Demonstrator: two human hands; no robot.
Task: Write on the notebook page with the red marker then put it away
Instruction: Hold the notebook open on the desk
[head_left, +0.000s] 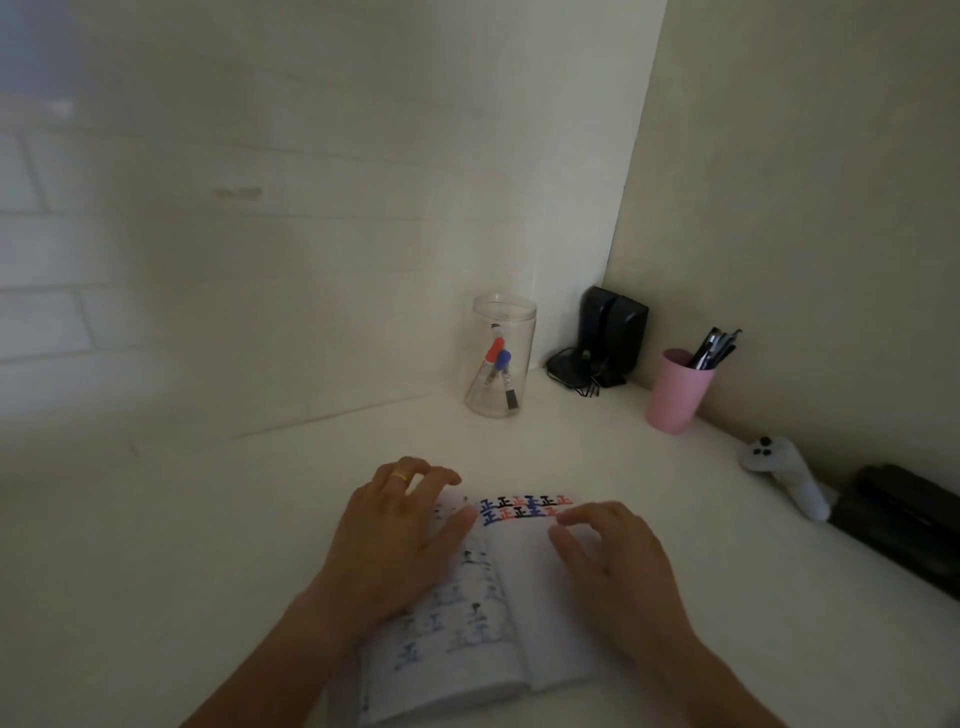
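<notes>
An open notebook (524, 582) lies on the white desk in front of me, with rows of blue, black and red characters along the top of its right page. My left hand (400, 535) rests flat on the left page, fingers spread, a gold ring on one finger. My right hand (613, 561) lies on the right page with fingers slightly curled and holds nothing. The red marker (491, 358) stands tilted inside a clear plastic jar (503, 358) at the back of the desk, beside a blue-capped marker (505, 374).
A pink cup (675, 395) with dark pens stands to the right of the jar. A black device with cables (605, 338) sits in the corner. A small white plush toy (789, 473) and a black case (904, 519) lie along the right wall.
</notes>
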